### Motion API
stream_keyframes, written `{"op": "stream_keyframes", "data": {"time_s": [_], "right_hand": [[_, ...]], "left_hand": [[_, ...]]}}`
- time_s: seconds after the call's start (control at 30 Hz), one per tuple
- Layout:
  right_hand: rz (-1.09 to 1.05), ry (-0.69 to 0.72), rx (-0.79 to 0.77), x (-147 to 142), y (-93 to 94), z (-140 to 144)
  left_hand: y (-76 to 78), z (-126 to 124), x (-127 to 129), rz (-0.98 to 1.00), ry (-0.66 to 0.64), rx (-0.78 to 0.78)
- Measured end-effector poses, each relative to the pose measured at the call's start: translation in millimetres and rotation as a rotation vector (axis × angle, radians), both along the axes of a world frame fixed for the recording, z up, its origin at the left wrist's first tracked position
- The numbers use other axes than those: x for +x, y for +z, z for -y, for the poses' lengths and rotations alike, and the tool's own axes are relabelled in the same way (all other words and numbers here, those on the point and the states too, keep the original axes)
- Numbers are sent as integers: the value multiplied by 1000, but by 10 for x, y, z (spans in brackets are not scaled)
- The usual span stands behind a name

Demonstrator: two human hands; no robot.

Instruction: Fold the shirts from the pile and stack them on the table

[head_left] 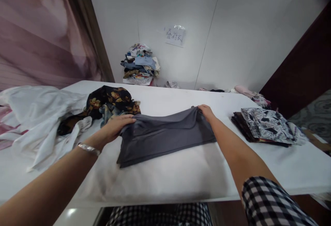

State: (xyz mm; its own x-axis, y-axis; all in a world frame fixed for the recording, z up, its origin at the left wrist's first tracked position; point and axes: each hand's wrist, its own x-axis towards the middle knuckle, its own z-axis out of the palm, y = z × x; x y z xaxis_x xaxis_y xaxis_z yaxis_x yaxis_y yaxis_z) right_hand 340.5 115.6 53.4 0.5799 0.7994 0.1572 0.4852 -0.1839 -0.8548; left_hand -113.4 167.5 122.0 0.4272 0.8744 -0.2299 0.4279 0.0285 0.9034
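Nearest you: checked sleeve (pixel 271 202) on your right arm, checked fabric also at the bottom edge below the bench (pixel 165 181). Silver bangle (pixel 89 148) on your left wrist.

Grey garment (pixel 162 134) lies folded on the white bench, directly in front of you, near edge flat, far edge lifted slightly between your hands.

Left hand (pixel 117 126): fingers closed over the garment's left far corner, thumb underneath not visible; gripping the cloth. Right hand (pixel 205 111): fingers curled into the right far corner, pinching the cloth. Both hands touch the garment; arms spread apart to its width.

Left of the garment: white cloth (pixel 41 115), crumpled, spilling toward the left bench edge. Just behind your left hand: dark floral garment (pixel 111 103), bunched, touching the white cloth and lying just beside the grey garment's left corner.

Right of the garment, well apart: folded stack (pixel 266 124), black-and-white print on top, darker piece beneath.

Far bench edge, right: pink cloth (pixel 248 93) and a few small items, too small to tell.

Beyond the bench: clothes pile (pixel 141 64) against the white wall (pixel 232 29). Paper note (pixel 175 35) stuck to the wall above right of the pile; writing not legible. Mauve curtain (pixel 38 29) at far left.
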Motion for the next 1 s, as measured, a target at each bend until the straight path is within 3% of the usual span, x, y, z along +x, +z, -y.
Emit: {"op": "stream_keyframes", "data": {"time_s": [0.13,0.27,0.4,0.6,0.8,1.0], "right_hand": [[40,-102,-19,29,-46,-115],[124,-150,-62,24,-94,-199],[187,-151,-114,21,-104,-210],[222,-162,-157,23,-106,-244],[223,-148,-146,52,-158,-217],[278,-232,-257,299,-124,26]], "left_hand": [[-132,-109,5,-154,70,-57],[-325,-228,-28,-364,108,115],[-337,-237,-14,-489,12,229],[-332,-215,14,-288,56,77],[-373,-264,-74,-708,46,334],[-557,-170,-183,-787,67,468]]}}
